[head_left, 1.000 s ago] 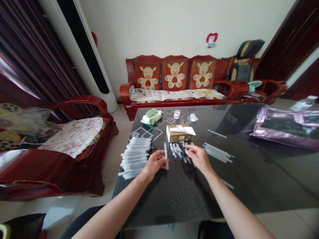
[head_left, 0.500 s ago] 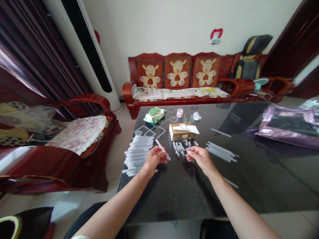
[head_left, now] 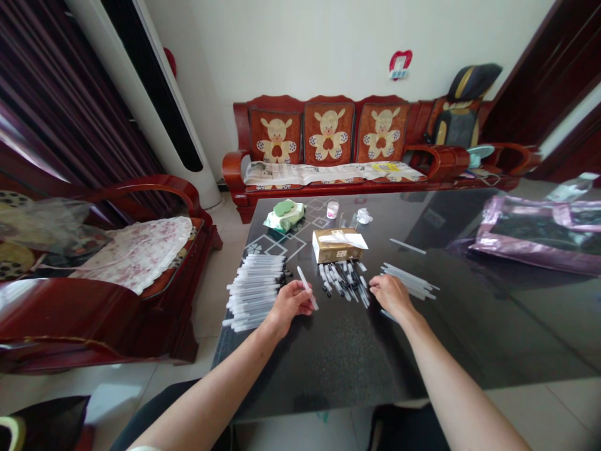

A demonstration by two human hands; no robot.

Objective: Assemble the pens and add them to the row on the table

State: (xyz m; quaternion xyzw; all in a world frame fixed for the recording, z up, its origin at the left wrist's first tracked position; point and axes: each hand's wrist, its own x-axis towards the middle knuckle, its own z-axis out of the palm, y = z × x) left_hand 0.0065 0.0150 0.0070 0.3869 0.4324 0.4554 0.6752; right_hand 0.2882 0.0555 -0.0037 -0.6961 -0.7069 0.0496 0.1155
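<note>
My left hand [head_left: 293,300] is closed around a slim whitish pen barrel [head_left: 307,288], which tilts up above the table with its tapered end on top. Just left of that hand lies a thick stack of similar frosted pens [head_left: 256,291] with dark tips. My right hand [head_left: 392,294] hangs low over the table with its fingers curled together; whether anything is between them cannot be made out. It is between a pile of small black and clear pen caps [head_left: 345,280] and a row of loose clear tubes [head_left: 410,280]. Another tube [head_left: 389,315] shows partly below it.
Behind the caps stands a tissue box [head_left: 338,247]. Farther back are a green wipes pack [head_left: 284,216], a small cup [head_left: 332,209] and a crumpled tissue [head_left: 364,216]. A single tube [head_left: 407,246] lies right of the box; a purple-edged clear bag [head_left: 539,244] lies far right.
My right hand has moved right, away from the caps towards the loose tubes. My left hand still holds the pen barrel, now slightly more upright. The view has shifted a little.
</note>
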